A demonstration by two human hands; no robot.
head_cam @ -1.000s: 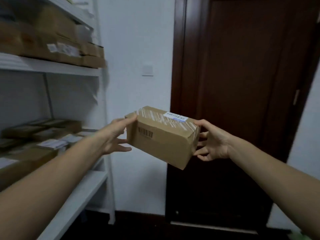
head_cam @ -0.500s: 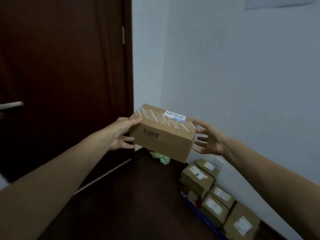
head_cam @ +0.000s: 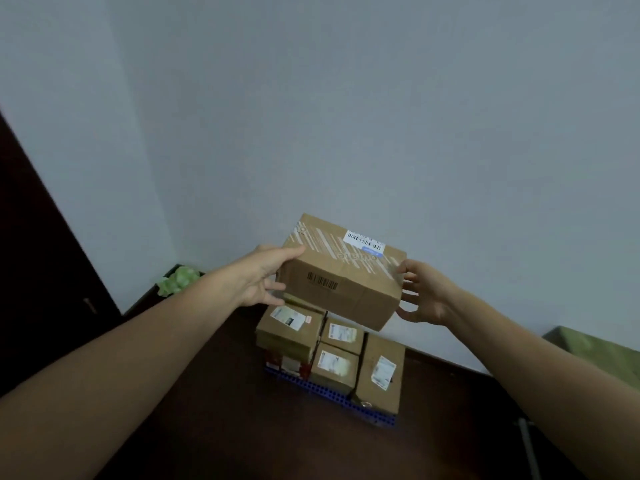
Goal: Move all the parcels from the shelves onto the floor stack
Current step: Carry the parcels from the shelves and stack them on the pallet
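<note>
**Parcel held over the floor stack, ready to be set down**

While both forearms reach forward from the bottom of the view, the left hand (head_cam: 265,277) and the right hand (head_cam: 424,296) clamp a brown parcel (head_cam: 341,273) between them, one at each short end. The fingers are spread wide and pressed flat against the cardboard, so the hold is a squeeze from both sides, not a wrap. The parcel hangs tilted in the air, its right end lower, with a barcode label on top.

Just below and beyond the parcel sits the floor stack (head_cam: 332,355), several labelled boxes packed close together on a blue pallet (head_cam: 325,389) against the white wall (head_cam: 346,116). Left of the stack, a crumpled green thing (head_cam: 178,280) lies in the corner.

The carry looks nearly over; placing is the step in hand. The next move calls for levelling the parcel, lowering it squarely onto the top boxes, then letting go.
</note>
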